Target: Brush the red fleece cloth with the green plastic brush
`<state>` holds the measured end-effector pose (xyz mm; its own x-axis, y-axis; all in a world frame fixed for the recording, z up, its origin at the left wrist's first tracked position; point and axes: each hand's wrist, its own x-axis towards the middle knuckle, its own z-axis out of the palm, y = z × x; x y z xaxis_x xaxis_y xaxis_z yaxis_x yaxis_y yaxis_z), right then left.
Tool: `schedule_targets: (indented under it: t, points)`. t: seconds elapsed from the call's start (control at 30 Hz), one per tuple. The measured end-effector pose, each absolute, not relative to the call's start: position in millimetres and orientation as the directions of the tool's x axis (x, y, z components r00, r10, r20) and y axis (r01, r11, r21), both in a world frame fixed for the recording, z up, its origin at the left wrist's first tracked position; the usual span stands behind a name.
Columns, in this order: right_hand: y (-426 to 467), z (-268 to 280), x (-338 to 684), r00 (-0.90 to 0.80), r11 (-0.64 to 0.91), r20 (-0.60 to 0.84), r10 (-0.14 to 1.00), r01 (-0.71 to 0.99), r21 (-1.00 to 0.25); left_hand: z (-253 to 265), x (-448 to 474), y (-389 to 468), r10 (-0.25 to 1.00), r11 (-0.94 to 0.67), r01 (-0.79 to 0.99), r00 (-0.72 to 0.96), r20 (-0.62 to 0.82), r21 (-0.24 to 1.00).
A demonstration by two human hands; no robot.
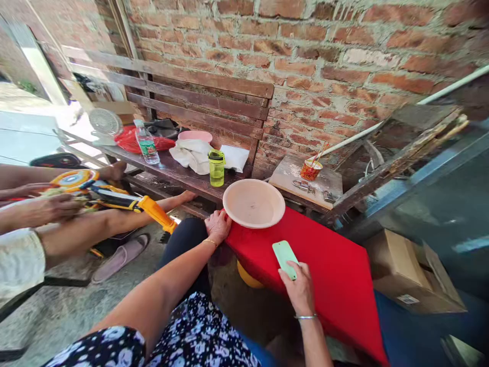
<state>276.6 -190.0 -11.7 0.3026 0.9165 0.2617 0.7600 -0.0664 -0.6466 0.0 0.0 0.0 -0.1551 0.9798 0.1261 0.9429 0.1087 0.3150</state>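
Right of centre, low in the frame, the right hand's grip is wrapped around the lower end of a pale green phone, likely to steady it over the red tabletop; the left hand lies flat beside the basin, unburdened, perhaps bracing.

- The washbasin stood on the far end of the tablecloth, beyond the smartphone.
- The smartphone was in the right hand, over the tablecloth.
- The left hand lay at the tablecloth's left edge, beside the washbasin.
- Behind and left, the bench held the water bottle, with the drinking bottle to its right.
- Right of the washbasin, the cup stood on the board.
- The cardboard box lay right of the tablecloth.
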Motion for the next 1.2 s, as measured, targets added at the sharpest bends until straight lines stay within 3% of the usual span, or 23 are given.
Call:
schedule_targets:
  t: [0.13,0.27,0.37,0.47,0.6,0.73,0.83,0.93,1.0,1.1,1.2]
  points:
    - [-214,-8,348,0.548,-0.285,0.276,0.789,0.725,-0.626,1,0,-2,0.981,0.104,0.94,-0.151,0.122,0.326]
    - [-247,-3,416,0.793,-0.597,0.133,0.594,0.546,-0.588,4,1,-3,0.981,0.102,0.938,-0.149,0.121,0.331]
    - [-252,-1,435,0.863,-0.685,0.077,0.5,0.448,-0.574,4,1,-3,0.98,0.103,0.938,-0.154,0.129,0.332]
    - [-233,-2,408,0.82,-0.57,0.126,0.558,0.489,-0.66,2,1,-2,0.978,0.108,0.937,-0.16,0.134,0.333]
    - [-196,-3,326,0.596,-0.247,0.24,0.766,0.618,-0.746,0,0,-1,0.978,0.107,0.937,-0.159,0.133,0.333]
    - [-173,-4,257,0.233,0.061,0.323,0.917,0.719,-0.692,0,0,-1,0.979,0.107,0.937,-0.157,0.128,0.331]
    - [-164,-6,247,0.168,0.087,0.316,0.934,0.751,-0.654,1,0,-1,0.98,0.107,0.939,-0.155,0.124,0.326]
    - [-165,-10,278,0.276,-0.006,0.308,0.91,0.754,-0.657,2,0,0,0.982,0.104,0.94,-0.149,0.117,0.324]
    - [-174,-12,314,0.423,-0.148,0.27,0.865,0.729,-0.669,2,0,0,0.982,0.105,0.941,-0.148,0.113,0.322]
    - [-198,-10,373,0.691,-0.447,0.186,0.698,0.624,-0.641,3,0,-2,0.983,0.106,0.94,-0.149,0.11,0.325]
    - [-221,-1,411,0.826,-0.613,0.169,0.537,0.521,-0.594,5,1,-3,0.983,0.107,0.938,-0.15,0.107,0.331]
